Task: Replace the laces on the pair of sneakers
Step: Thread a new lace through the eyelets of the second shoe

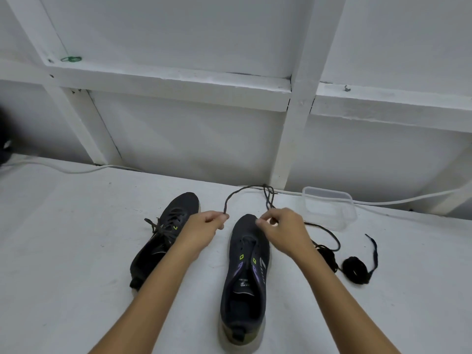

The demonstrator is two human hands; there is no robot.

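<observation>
Two dark sneakers lie on a white surface. The left sneaker (163,236) is still laced and tilts on its side. The right sneaker (246,272) stands upright, toe away from me, its eyelets bare. A dark lace (245,190) loops in the air beyond the toe. My left hand (204,226) pinches one end of it. My right hand (283,228) pinches the lace over the right sneaker's toe. The lace trails on to the right across the surface (329,233).
A clear plastic container (329,205) stands at the back right. Two bundled dark laces (356,269) lie right of the right sneaker. A white cable (408,199) runs along the wall foot. White wall framing rises behind.
</observation>
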